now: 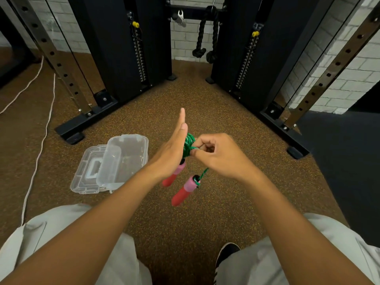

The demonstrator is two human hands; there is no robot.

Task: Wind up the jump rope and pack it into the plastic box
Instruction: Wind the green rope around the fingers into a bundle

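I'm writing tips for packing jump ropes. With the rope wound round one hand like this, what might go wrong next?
1. The green rope is coiled round the flat, straight left hand; with no fingers curled over it, the coil may slip off and unravel.
2. Both red handles dangle free and may swing or tug loops loose.
3. The plastic box sits apart on the floor, so the coil may loosen on the way.

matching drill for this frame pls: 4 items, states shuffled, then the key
Items
1. left hand
2. right hand
3. clear plastic box
4. lower red and pink jump rope handle

States
A. dangles on a short end of cord
B. fingers straight, green rope coil wound round it
C. sits open on the speckled floor, lid beside it
D. pinches the green cord

Pairs: 1-B, 2-D, 3-C, 4-A
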